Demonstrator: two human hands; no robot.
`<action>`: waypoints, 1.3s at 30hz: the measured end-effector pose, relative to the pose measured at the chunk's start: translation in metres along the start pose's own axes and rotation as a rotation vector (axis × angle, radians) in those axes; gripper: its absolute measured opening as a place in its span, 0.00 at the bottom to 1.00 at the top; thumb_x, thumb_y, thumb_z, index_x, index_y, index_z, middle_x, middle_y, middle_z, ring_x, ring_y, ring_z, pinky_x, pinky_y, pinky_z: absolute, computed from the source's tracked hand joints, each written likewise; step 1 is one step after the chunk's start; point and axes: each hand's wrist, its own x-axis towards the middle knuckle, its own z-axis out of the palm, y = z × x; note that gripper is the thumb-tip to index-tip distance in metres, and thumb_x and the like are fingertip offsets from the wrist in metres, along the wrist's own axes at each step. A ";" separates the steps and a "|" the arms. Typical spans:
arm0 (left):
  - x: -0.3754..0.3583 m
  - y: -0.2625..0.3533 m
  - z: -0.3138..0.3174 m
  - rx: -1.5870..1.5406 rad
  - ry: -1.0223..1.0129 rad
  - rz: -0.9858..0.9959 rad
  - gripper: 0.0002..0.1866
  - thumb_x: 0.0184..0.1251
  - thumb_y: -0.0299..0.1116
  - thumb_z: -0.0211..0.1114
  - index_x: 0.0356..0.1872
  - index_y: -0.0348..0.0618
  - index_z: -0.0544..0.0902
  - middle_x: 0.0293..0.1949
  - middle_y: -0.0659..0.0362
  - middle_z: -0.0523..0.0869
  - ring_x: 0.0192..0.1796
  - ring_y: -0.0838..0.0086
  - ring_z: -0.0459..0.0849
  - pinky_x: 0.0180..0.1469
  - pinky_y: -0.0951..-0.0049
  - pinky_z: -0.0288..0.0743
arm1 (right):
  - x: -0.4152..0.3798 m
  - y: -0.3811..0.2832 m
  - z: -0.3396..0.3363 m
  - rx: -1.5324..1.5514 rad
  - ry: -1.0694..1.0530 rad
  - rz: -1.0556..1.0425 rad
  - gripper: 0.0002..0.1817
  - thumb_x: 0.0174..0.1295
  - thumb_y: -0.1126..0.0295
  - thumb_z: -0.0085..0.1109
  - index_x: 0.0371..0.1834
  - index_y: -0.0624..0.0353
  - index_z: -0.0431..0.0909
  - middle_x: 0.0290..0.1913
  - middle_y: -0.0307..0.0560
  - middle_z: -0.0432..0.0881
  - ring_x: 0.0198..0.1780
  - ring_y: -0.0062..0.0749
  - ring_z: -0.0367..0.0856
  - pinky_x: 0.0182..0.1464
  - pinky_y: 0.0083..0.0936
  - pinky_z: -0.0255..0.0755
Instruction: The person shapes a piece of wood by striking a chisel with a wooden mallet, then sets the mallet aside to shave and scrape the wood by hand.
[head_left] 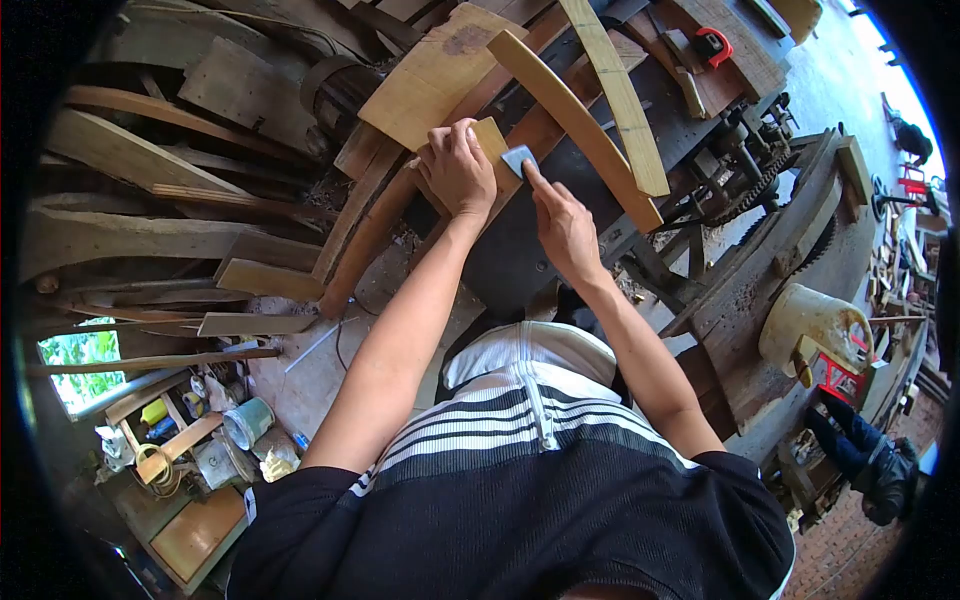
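A small wooden piece [489,139] is under my left hand [460,172], whose fingers are wrapped over its left side. My right hand [566,222] presses a small grey piece [517,158] with an outstretched index finger, against the right edge of the wood. The other fingers of that hand are curled. Just above lies a broad pale wooden panel [425,85]. To the right, a curved wooden slat [575,125] and a straighter light slat [620,95] cross near their lower ends on the dark work surface [505,265].
A red tape measure [713,47] lies at the upper right. A toothed saw blade [822,243] and a stained white bucket [812,325] are on the right. Wooden boards [130,235] are stacked at the left. Another person [885,470] is at the lower right.
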 end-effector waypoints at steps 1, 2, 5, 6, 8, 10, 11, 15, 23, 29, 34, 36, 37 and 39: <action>0.001 0.000 0.000 -0.002 0.005 -0.004 0.09 0.77 0.40 0.53 0.50 0.61 0.81 0.47 0.61 0.78 0.50 0.58 0.77 0.52 0.55 0.69 | -0.006 0.000 0.000 -0.003 -0.001 -0.006 0.26 0.71 0.73 0.52 0.71 0.40 0.72 0.36 0.55 0.78 0.37 0.55 0.83 0.38 0.48 0.77; 0.000 0.001 0.000 -0.008 0.013 -0.002 0.09 0.77 0.40 0.53 0.50 0.60 0.81 0.47 0.61 0.78 0.50 0.58 0.77 0.52 0.55 0.69 | -0.013 0.001 0.001 -0.005 -0.008 -0.008 0.26 0.70 0.74 0.52 0.71 0.39 0.71 0.35 0.55 0.78 0.37 0.55 0.83 0.38 0.48 0.77; 0.000 0.001 -0.001 -0.003 0.011 -0.011 0.09 0.77 0.40 0.53 0.50 0.60 0.80 0.46 0.61 0.78 0.49 0.58 0.77 0.51 0.55 0.69 | -0.007 0.006 0.007 0.003 0.001 -0.053 0.28 0.69 0.75 0.53 0.72 0.38 0.71 0.34 0.54 0.77 0.35 0.54 0.83 0.37 0.48 0.77; -0.001 0.001 -0.001 0.006 -0.001 -0.007 0.09 0.77 0.39 0.53 0.50 0.61 0.80 0.46 0.62 0.78 0.50 0.58 0.77 0.51 0.55 0.69 | 0.006 0.004 0.009 -0.037 0.023 -0.065 0.29 0.68 0.75 0.53 0.72 0.38 0.71 0.34 0.54 0.77 0.35 0.54 0.83 0.37 0.48 0.77; 0.001 0.001 0.000 0.022 0.025 -0.024 0.09 0.77 0.39 0.53 0.50 0.61 0.81 0.46 0.62 0.78 0.50 0.59 0.77 0.51 0.56 0.69 | 0.019 0.001 0.009 -0.072 0.033 -0.080 0.30 0.68 0.76 0.53 0.72 0.38 0.70 0.33 0.54 0.76 0.34 0.55 0.82 0.37 0.48 0.76; 0.002 0.003 0.001 0.028 0.050 -0.044 0.09 0.76 0.39 0.53 0.50 0.61 0.81 0.46 0.62 0.78 0.50 0.59 0.77 0.51 0.56 0.69 | 0.015 0.000 0.004 -0.063 0.023 -0.083 0.29 0.68 0.76 0.53 0.72 0.38 0.71 0.33 0.54 0.76 0.34 0.55 0.82 0.37 0.48 0.77; 0.002 0.003 0.000 0.036 0.034 -0.045 0.09 0.77 0.40 0.53 0.50 0.61 0.80 0.46 0.62 0.78 0.50 0.59 0.77 0.51 0.56 0.69 | 0.010 0.001 0.002 -0.049 0.013 -0.078 0.29 0.68 0.76 0.53 0.72 0.38 0.71 0.34 0.54 0.76 0.34 0.56 0.82 0.37 0.48 0.77; 0.004 0.003 -0.001 0.003 0.020 -0.048 0.10 0.77 0.40 0.52 0.52 0.60 0.80 0.47 0.61 0.78 0.50 0.58 0.77 0.52 0.56 0.69 | -0.006 0.008 0.003 -0.014 -0.025 -0.061 0.29 0.68 0.76 0.53 0.72 0.39 0.71 0.34 0.54 0.76 0.35 0.56 0.82 0.37 0.48 0.76; 0.005 0.004 0.000 0.053 0.011 -0.084 0.11 0.78 0.41 0.51 0.53 0.60 0.79 0.48 0.60 0.78 0.51 0.57 0.77 0.53 0.53 0.69 | 0.015 0.003 -0.002 -0.071 0.003 -0.121 0.27 0.70 0.77 0.53 0.71 0.42 0.73 0.32 0.57 0.76 0.34 0.55 0.80 0.38 0.44 0.74; 0.005 0.003 0.002 0.034 -0.019 -0.127 0.11 0.78 0.41 0.51 0.52 0.60 0.80 0.48 0.60 0.78 0.52 0.58 0.76 0.54 0.53 0.69 | 0.032 0.005 0.007 -0.022 0.031 -0.128 0.27 0.69 0.80 0.52 0.71 0.43 0.74 0.35 0.58 0.79 0.37 0.57 0.82 0.40 0.42 0.76; 0.008 0.002 -0.001 0.054 0.009 -0.063 0.10 0.77 0.40 0.51 0.51 0.60 0.81 0.48 0.60 0.79 0.51 0.58 0.77 0.54 0.55 0.69 | 0.006 0.014 -0.002 -0.061 -0.008 -0.124 0.28 0.69 0.80 0.54 0.71 0.43 0.73 0.35 0.56 0.79 0.35 0.53 0.82 0.38 0.40 0.76; 0.006 0.001 0.000 0.022 0.015 -0.066 0.11 0.78 0.42 0.52 0.51 0.59 0.81 0.48 0.60 0.79 0.51 0.57 0.77 0.55 0.55 0.70 | -0.011 0.017 -0.011 -0.062 -0.017 -0.139 0.28 0.69 0.79 0.54 0.71 0.44 0.73 0.35 0.56 0.78 0.34 0.52 0.82 0.38 0.40 0.75; 0.007 0.000 -0.001 0.017 0.012 -0.061 0.11 0.78 0.42 0.52 0.51 0.59 0.81 0.48 0.60 0.79 0.51 0.57 0.77 0.55 0.55 0.70 | -0.017 0.018 -0.014 -0.060 -0.023 -0.158 0.27 0.69 0.79 0.54 0.71 0.44 0.74 0.34 0.55 0.77 0.32 0.51 0.81 0.37 0.39 0.75; 0.008 -0.008 0.003 -0.074 0.023 -0.018 0.12 0.79 0.45 0.52 0.52 0.60 0.81 0.47 0.59 0.79 0.51 0.57 0.76 0.55 0.55 0.70 | -0.024 0.019 -0.017 -0.023 0.016 -0.176 0.27 0.69 0.79 0.54 0.71 0.44 0.73 0.34 0.55 0.76 0.31 0.51 0.80 0.36 0.40 0.75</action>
